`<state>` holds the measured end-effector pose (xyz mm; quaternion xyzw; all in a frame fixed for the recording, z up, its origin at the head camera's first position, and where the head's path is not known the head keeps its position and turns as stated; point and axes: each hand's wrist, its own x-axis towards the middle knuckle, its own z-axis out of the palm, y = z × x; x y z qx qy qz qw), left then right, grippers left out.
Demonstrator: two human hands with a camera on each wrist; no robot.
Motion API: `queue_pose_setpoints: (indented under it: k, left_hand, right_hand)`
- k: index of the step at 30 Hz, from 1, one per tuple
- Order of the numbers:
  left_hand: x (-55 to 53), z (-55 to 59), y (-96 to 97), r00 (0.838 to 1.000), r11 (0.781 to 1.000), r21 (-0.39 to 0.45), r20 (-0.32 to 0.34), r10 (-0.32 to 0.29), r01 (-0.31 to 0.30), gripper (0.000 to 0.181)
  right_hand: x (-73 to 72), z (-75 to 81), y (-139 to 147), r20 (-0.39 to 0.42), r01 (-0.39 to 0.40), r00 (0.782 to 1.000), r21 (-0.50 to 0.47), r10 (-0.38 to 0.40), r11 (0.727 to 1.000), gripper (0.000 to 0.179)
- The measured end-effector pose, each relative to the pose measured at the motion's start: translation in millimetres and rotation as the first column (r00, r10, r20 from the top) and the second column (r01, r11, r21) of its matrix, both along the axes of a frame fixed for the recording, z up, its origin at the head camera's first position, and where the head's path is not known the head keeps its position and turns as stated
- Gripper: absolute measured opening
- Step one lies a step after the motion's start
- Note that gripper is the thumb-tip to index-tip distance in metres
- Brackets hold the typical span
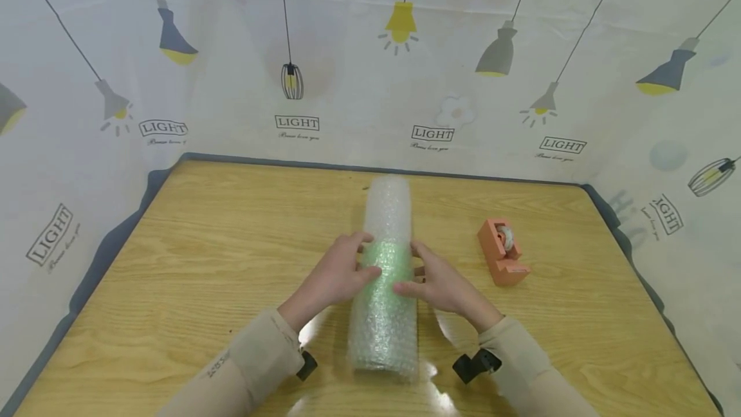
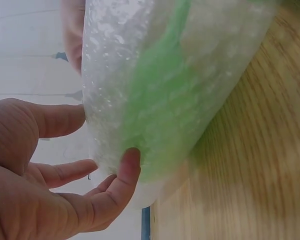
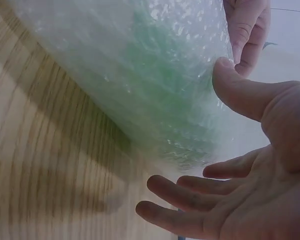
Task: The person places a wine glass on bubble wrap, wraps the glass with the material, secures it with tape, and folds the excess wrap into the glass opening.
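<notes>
A bubble-wrap roll (image 1: 384, 333) lies lengthwise on the table, with a green thing (image 2: 162, 95) inside that narrows to a thin part in the left wrist view. Its kind is blurred by the wrap. My left hand (image 1: 346, 267) is at the roll's left side, thumb over the top, fingers lightly bent along the flank. On the other side is my right hand (image 1: 442, 282), its thumb touching the wrap. In the right wrist view the right fingers (image 3: 190, 200) are spread and extend beside the roll. The roll's underside is hidden.
An orange tape dispenser (image 1: 502, 253) with a small roll of tape stands right of the wrapped roll. The wooden table (image 1: 220, 243) is bordered at the back and sides by a white curtain (image 1: 347, 147) printed with lamps.
</notes>
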<state>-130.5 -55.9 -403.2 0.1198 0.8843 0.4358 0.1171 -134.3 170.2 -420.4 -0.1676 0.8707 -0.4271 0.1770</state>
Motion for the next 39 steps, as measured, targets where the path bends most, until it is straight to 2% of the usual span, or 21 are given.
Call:
queue_pose_setpoints:
  k: [8,16,19,28,33,39]
  left_hand:
    - [-1.4,-1.8,3.7,1.0,1.0,0.02,0.002,-0.016,0.016,0.064]
    - [-6.5,-8.2,0.5,0.993,0.992,0.064,-0.036,-0.108,0.111,0.077]
    - [-8.2,-11.5,-1.7,0.991,0.988,0.093,-0.044,-0.123,0.126,0.081]
    - [-9.1,-21.7,0.1,0.993,0.993,0.044,-0.032,-0.111,0.112,0.092]
    - [-5.7,-18.3,3.5,0.993,0.994,0.032,-0.045,-0.107,0.109,0.098]
    - [-2.5,-12.2,5.5,0.99,0.995,-0.03,-0.099,-0.099,0.097,0.106]
  right_hand:
    - [3.8,6.9,4.8,-0.093,0.046,0.995,0.147,-0.033,0.988,0.089]
    - [7.3,12.8,13.3,-0.124,0.022,0.992,0.171,0.0,0.985,0.084]
    - [6.9,12.9,16.5,-0.122,0.011,0.992,0.184,0.012,0.983,0.084]
    - [3.9,8.6,27.6,-0.143,-0.035,0.987,0.219,0.067,0.975,0.083]
    - [4.0,4.9,27.7,-0.162,-0.082,0.979,0.227,0.121,0.97,0.084]
    - [2.2,-1.7,21.0,-0.18,-0.131,0.968,0.224,0.173,0.966,0.087]
